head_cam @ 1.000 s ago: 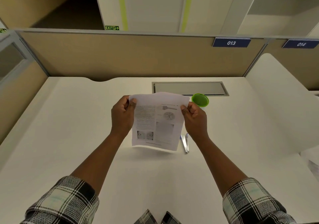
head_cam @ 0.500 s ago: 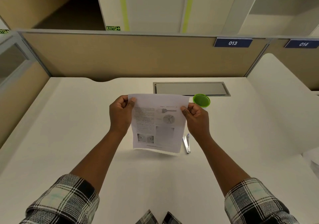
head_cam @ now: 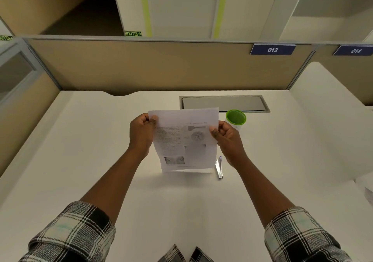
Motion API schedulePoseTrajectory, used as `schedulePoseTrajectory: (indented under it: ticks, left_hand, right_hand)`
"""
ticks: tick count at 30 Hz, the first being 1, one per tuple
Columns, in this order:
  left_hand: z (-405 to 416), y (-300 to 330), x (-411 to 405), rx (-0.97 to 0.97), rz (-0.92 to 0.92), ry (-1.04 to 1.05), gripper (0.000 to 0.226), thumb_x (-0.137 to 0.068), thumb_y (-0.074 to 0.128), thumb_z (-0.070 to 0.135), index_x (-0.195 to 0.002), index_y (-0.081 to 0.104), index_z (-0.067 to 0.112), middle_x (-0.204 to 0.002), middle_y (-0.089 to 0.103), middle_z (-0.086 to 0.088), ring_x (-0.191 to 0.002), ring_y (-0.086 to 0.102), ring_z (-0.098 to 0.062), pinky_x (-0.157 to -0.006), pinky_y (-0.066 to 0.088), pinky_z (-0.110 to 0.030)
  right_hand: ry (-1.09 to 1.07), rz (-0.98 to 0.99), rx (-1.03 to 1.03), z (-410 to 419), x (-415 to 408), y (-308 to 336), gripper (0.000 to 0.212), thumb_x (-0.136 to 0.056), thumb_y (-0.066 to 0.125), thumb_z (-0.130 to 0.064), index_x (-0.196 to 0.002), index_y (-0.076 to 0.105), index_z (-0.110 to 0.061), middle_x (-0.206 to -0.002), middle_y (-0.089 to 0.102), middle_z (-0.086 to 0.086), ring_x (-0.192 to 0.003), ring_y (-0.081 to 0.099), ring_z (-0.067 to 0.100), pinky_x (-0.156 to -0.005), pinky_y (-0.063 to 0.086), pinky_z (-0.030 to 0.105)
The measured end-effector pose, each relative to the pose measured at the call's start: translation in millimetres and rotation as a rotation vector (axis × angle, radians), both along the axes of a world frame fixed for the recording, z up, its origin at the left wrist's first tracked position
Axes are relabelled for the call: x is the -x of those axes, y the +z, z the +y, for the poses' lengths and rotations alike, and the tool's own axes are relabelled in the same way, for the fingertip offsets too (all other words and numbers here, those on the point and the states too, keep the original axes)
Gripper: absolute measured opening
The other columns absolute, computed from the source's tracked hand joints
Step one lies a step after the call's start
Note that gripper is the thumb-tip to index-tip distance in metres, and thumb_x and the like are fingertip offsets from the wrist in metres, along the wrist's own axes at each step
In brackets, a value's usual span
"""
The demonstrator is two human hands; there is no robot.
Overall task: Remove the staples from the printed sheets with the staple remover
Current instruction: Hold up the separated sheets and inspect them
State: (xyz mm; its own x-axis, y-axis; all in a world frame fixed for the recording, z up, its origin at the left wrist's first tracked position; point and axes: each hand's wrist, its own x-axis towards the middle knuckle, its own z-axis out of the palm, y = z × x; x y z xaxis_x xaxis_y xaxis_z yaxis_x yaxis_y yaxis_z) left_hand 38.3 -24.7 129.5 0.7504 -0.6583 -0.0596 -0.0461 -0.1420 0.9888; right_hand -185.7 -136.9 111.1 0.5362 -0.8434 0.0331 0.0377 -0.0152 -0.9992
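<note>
Printed sheets (head_cam: 185, 140) raised slightly, left hand (head_cam: 141, 134) and right hand (head_cam: 229, 140) pinching upper edges, staple remover (head_cam: 219, 167) lying below right hand.

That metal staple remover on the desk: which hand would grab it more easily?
Probably the right hand: the staple remover lies just below it, while the left hand pinches the sheets' far side.

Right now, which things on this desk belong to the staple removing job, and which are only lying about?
For the job:
- printed sheets, pinched by the left hand and right hand
- staple remover, lying on the desk by the right wrist

Lying about:
- green cup
- grey cable hatch
</note>
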Motion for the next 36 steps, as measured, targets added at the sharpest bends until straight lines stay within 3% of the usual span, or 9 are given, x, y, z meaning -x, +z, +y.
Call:
schedulePoseTrajectory:
  ticks: [5, 10, 13, 16, 20, 27, 33, 36]
  left_hand:
    - [-2.2, 7.6, -2.0, 0.029, 0.096, 0.01, 0.017, -0.097, 0.052, 0.023, -0.089, 0.067, 0.018, -0.094, 0.067, -0.005, -0.085, 0.057, -0.022, -0.078, 0.053, -0.048]
    - [-6.3, 4.2, -3.6, -0.008, 0.187, -0.026, 0.021, -0.098, 0.05, 0.031, -0.099, 0.065, 0.015, -0.107, 0.067, -0.01, -0.098, 0.063, -0.03, -0.083, 0.054, -0.051]
    - [-2.8, -6.9, 0.1, -0.065, 0.278, -0.143, 0.027, -0.097, 0.051, 0.037, -0.106, 0.061, 0.014, -0.111, 0.067, -0.006, -0.102, 0.064, -0.029, -0.088, 0.054, -0.048]
    - [5.1, -24.1, 6.4, -0.136, 0.278, -0.251, 0.027, -0.094, 0.057, 0.035, -0.111, 0.064, 0.015, -0.111, 0.07, -0.003, -0.104, 0.066, -0.028, -0.089, 0.055, -0.048]
    - [18.6, -44.7, 16.4, -0.187, 0.227, -0.385, 0.022, -0.091, 0.063, 0.028, -0.112, 0.067, 0.02, -0.11, 0.072, 0.004, -0.099, 0.069, -0.017, -0.083, 0.058, -0.037]
    - [26.2, -76.4, 2.0, -0.28, 0.263, -0.354, 0.023, -0.091, 0.062, 0.015, -0.114, 0.066, 0.013, -0.113, 0.071, -0.003, -0.102, 0.068, -0.027, -0.09, 0.055, -0.046]
    - [21.0, -82.3, 1.2, -0.302, 0.275, -0.272, 0.02, -0.095, 0.056, 0.011, -0.112, 0.066, 0.013, -0.11, 0.07, 0.002, -0.098, 0.067, -0.017, -0.073, 0.052, -0.026]
    - [19.6, -84.2, 0.3, -0.299, 0.254, -0.251, 0.018, -0.095, 0.055, 0.011, -0.11, 0.065, 0.014, -0.109, 0.07, 0.002, -0.096, 0.066, -0.016, -0.068, 0.05, -0.023]
  right_hand:
    - [0.131, 0.134, -0.011, -2.0, 6.9, -13.6, 0.033, -0.092, 0.063, -0.017, -0.123, 0.059, -0.007, -0.113, 0.071, 0.006, -0.104, 0.068, 0.02, -0.09, 0.055, 0.037]
    - [0.067, 0.203, -0.038, -3.9, 8.1, -30.1, 0.027, -0.092, 0.062, -0.02, -0.118, 0.064, -0.013, -0.108, 0.073, 0.002, -0.1, 0.069, 0.021, -0.09, 0.054, 0.049]
    - [0.018, 0.181, -0.113, -4.5, 5.1, -33.3, 0.025, -0.093, 0.061, -0.017, -0.117, 0.063, -0.011, -0.106, 0.073, 0.003, -0.097, 0.07, 0.024, -0.088, 0.055, 0.051]
    - [0.003, 0.136, -0.182, -6.6, 2.4, -36.1, 0.024, -0.094, 0.059, -0.015, -0.117, 0.062, -0.01, -0.107, 0.072, 0.007, -0.097, 0.069, 0.028, -0.086, 0.056, 0.049]
    - [-0.03, 0.095, -0.261, -10.5, -2.3, -37.8, 0.023, -0.094, 0.057, -0.013, -0.117, 0.062, -0.009, -0.109, 0.072, 0.009, -0.098, 0.069, 0.031, -0.085, 0.057, 0.048]
    - [-0.083, 0.06, -0.354, -18.5, -11.2, -38.8, 0.02, -0.094, 0.058, -0.012, -0.113, 0.063, -0.009, -0.109, 0.072, 0.008, -0.098, 0.069, 0.03, -0.084, 0.056, 0.048]
    - [-0.056, 0.131, -0.416, -19.3, -23.9, -43.8, 0.025, -0.095, 0.058, -0.016, -0.119, 0.06, -0.011, -0.109, 0.071, 0.011, -0.096, 0.069, 0.033, -0.083, 0.056, 0.052]
    - [-0.027, 0.151, -0.425, -17.9, -26.1, -48.5, 0.027, -0.094, 0.059, -0.016, -0.121, 0.059, -0.011, -0.109, 0.071, 0.011, -0.097, 0.069, 0.033, -0.083, 0.056, 0.051]
